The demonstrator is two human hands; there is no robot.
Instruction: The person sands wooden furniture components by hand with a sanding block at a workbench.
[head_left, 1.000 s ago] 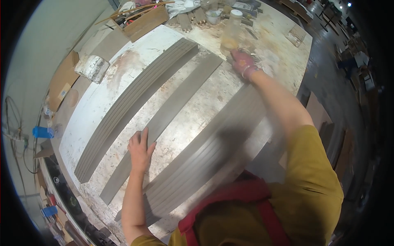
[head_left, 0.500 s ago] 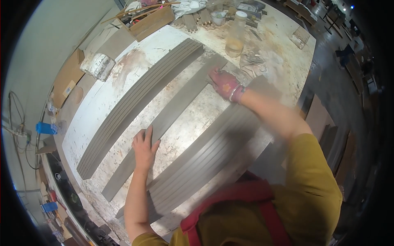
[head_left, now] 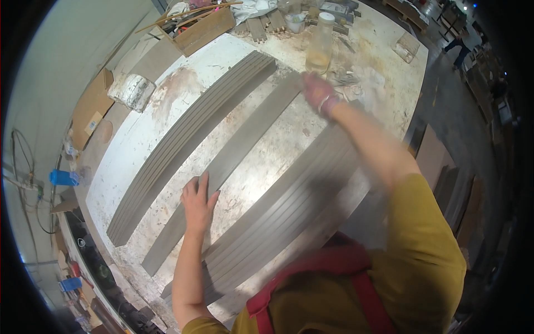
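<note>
A single grey flat strip of board (head_left: 245, 127) lies slantwise across the worktable between two groups of similar strips. My bare left hand (head_left: 198, 201) rests on its nearer half, fingers stretched out and spread. At the far end of the strip is my right hand (head_left: 318, 92) in a pink glove, smeared by motion; its fingers, and anything under them, cannot be made out. A row of grey strips standing close together (head_left: 192, 139) lies to the left. Another group of grey strips (head_left: 278, 209) lies side by side nearest my body.
The worktable (head_left: 289, 142) is white and stained. Toward the back stand a clear bottle with pale yellow liquid (head_left: 320, 47) and a wooden box of tools (head_left: 203, 32). A whitish wrapped block (head_left: 132, 91) sits at the left. Far right, a person (head_left: 464, 45) is on the floor.
My right hand has moved away from me, up to the strip's far end. My left hand stays on the strip. A person has come into view at the far right.
</note>
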